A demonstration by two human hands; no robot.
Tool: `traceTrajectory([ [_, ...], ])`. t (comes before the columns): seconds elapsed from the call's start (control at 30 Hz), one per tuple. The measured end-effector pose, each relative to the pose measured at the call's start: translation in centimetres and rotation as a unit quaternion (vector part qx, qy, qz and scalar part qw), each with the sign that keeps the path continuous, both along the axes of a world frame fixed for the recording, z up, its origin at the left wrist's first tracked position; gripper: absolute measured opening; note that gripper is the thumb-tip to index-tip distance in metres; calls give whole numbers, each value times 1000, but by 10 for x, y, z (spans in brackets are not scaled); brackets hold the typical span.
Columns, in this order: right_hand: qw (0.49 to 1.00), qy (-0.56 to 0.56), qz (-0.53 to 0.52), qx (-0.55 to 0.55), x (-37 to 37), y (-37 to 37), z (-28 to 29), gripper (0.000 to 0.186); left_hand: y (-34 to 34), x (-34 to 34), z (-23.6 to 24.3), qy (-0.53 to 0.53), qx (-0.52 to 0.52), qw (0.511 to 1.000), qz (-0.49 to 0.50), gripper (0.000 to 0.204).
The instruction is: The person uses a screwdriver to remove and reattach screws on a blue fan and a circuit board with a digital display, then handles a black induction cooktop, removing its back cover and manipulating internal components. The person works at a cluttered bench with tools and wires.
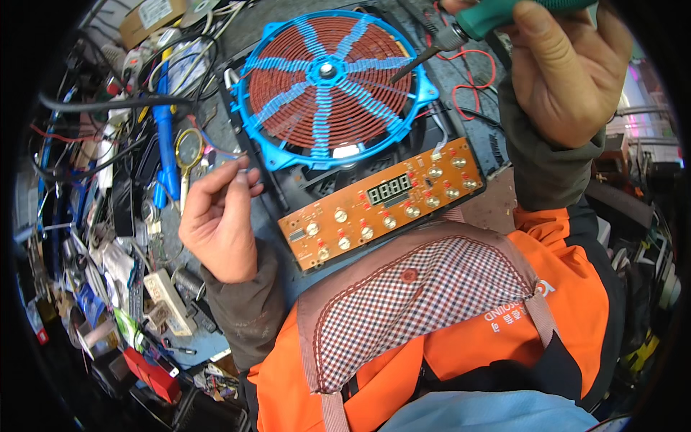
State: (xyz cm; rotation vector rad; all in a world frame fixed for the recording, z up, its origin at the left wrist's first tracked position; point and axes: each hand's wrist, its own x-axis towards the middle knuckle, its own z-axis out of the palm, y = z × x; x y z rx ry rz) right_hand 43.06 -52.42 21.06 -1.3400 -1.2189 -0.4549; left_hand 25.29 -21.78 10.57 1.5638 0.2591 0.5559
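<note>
My right hand (565, 75) at the upper right grips a green-handled tool (497, 16); its dark, slim shaft reaches over the coil's right side. A round copper-wire coil (284, 108) in a blue spoked plastic frame lies in an open black housing (270, 180). Along the housing's near edge is an orange circuit board (324, 223) with round buttons and a small display (389, 189). My left hand (219, 219) is beside the housing's left edge, thumb and index finger pressed together on something small that I cannot make out.
Tools, cables and parts crowd the left, including a blue tool (165, 158), a magnifier (189, 147) and a white plastic piece (169, 302). A cardboard box (147, 18) sits at the back left. Red wires (471, 86) loop right of the coil. My apron (425, 288) borders the near edge.
</note>
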Motion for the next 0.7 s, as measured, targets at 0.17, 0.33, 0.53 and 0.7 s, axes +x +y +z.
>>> traceTrajectory([
  [0.17, 993, 50, 109, 18, 2, 54, -8, 78, -5, -5, 1, -11, 42, 999, -22, 16],
  [0.33, 979, 94, 183, 11, 1, 89, -11, 79, -8, -4, -3, -37, 157, 987, -12, 27],
  [0.53, 957, 139, 253, 8, -5, 124, -22, 79, -7, -1, 9, -82, 274, 958, -22, 25],
  [0.7, 971, -26, 239, 14, 1, 150, -34, 73, -8, 3, 4, -75, 305, 949, -21, 25],
])
